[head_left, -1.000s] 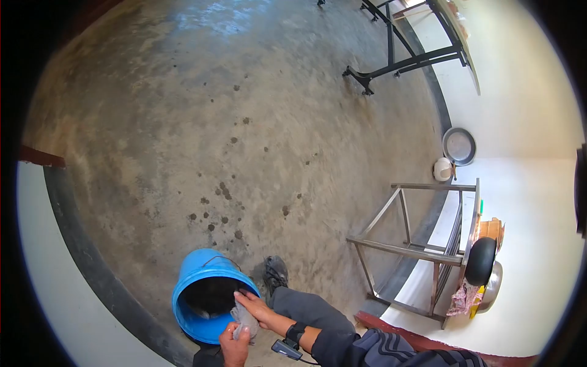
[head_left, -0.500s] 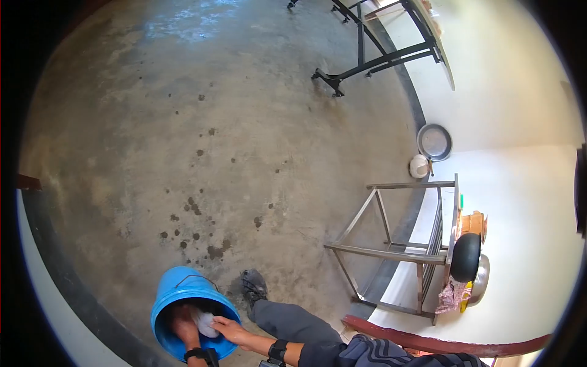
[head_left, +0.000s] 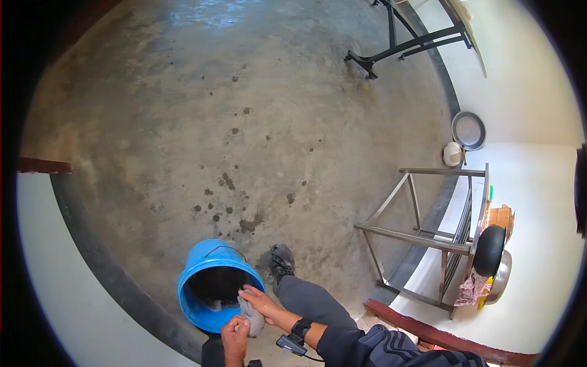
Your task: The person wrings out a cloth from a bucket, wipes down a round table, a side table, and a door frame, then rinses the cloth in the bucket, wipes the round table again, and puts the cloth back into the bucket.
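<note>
A wrung-up grey cloth [head_left: 251, 318] is between my two hands, over the near right rim of the blue bucket [head_left: 194, 263]. My left hand [head_left: 235, 336] is closed in a fist around its lower end. My right hand [head_left: 260, 304] grips the upper part from the right, its fingers lying along the cloth. The bucket stands tilted in this view, its mouth toward me. Its inside is dark, with a pale patch low down that I cannot make out clearly.
My shoe [head_left: 282, 262] is right of the bucket. Wet spots [head_left: 247, 225] mark the concrete floor. A metal rack [head_left: 422, 238] stands at right, with a black pan [head_left: 489, 251] and a pink cloth [head_left: 472, 287] beside it. Farther back are a grey basin [head_left: 469, 130] and a black-framed table [head_left: 416, 46].
Both hands have come up out of the bucket with the cloth, to its near right rim. The whole view has shifted, so the bucket and rack now appear farther right.
</note>
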Demonstrator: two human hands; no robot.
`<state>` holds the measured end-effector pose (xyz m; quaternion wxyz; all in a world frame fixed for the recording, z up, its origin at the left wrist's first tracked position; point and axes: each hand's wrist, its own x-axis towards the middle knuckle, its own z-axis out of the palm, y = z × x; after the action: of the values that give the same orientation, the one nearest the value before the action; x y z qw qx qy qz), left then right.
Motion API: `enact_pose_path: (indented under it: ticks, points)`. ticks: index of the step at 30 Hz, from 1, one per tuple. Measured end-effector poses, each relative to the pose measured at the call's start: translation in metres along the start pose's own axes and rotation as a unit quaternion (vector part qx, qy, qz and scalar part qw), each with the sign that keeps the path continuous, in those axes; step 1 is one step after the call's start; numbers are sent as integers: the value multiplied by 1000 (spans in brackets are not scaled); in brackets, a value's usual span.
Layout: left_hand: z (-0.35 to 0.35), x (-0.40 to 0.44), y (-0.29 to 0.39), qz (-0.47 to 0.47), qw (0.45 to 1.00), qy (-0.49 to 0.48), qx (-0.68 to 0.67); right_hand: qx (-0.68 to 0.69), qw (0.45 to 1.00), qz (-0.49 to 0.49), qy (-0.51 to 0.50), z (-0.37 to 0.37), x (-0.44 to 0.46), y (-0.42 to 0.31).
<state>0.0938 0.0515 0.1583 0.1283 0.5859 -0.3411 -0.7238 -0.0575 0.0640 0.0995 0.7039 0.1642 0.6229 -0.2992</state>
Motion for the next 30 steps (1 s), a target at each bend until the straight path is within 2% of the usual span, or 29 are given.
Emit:
enact_pose_path:
  ticks: [1,3,4,7,8,10,13,14,17,18,21,22,24,25,27,28,29,30]
  points:
    - [8,-2,5,9,998,55,-11,18,998,3,-58,-4,-4,1]
    - [23,4,20,29,986,159,-37,27,999,-7,-17,0,-16,2]
    - [28,8,26,41,978,177,-100,31,999,-13,4,5,-24,0]
    - [39,17,25,32,945,212,-245,18,1000,-21,-10,17,-43,11]
    - [37,11,25,21,947,186,-262,44,998,-44,-7,19,-46,18]
    - [34,-2,35,-1,947,134,-292,53,998,-14,-2,33,-62,4]
    - [44,-20,51,18,971,114,-211,56,998,-2,-3,53,-88,-13]
    - [40,-22,50,38,988,109,-107,54,999,-4,-5,57,-92,-14]
    - [40,-3,22,80,980,170,-65,-66,996,-55,-38,54,-91,0]
    - [38,-1,25,64,978,153,-127,-104,985,-140,-15,38,-72,34]
    - [36,4,23,43,975,202,-81,-155,984,-83,13,46,-73,13]
    - [36,1,27,18,971,225,-80,-182,972,-145,38,53,-74,9]
    - [37,3,11,-34,943,213,-255,-315,935,-149,67,70,-91,-19]
    - [37,1,26,-59,916,207,-338,-377,911,-149,79,74,-98,-22]
    - [28,-6,48,-186,893,167,-374,-354,879,-318,46,60,-78,8]
    - [24,-7,42,-193,880,150,-408,-361,852,-378,32,57,-78,9]
    - [21,-8,47,-186,878,139,-419,-428,804,-408,62,60,-82,5]
    - [18,-8,48,-182,877,137,-422,-420,777,-468,23,62,-85,-11]
